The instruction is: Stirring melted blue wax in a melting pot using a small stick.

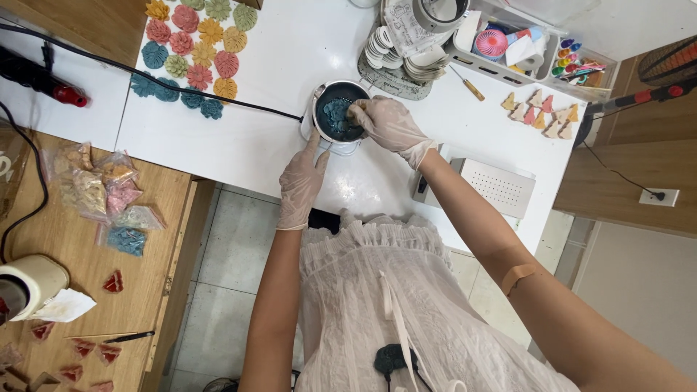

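A small round pot [324,96] with a dark inside stands on the white table [283,51]; a black cord runs from it to the left. Blue-green chunks [337,117] fill its bottom. My right hand [388,125], in a thin glove, reaches over the rim from the right with its fingertips on the chunks. My gloved left hand [301,185] rests against the pot's near side, thumb up along its wall.
Coloured flower and leaf shapes [194,47] lie at the back left. Stacked white moulds [396,51], a tray of supplies [508,43] and small triangular pieces [541,112] sit at the right. Bags of coloured bits [109,196] rest on the wooden bench left.
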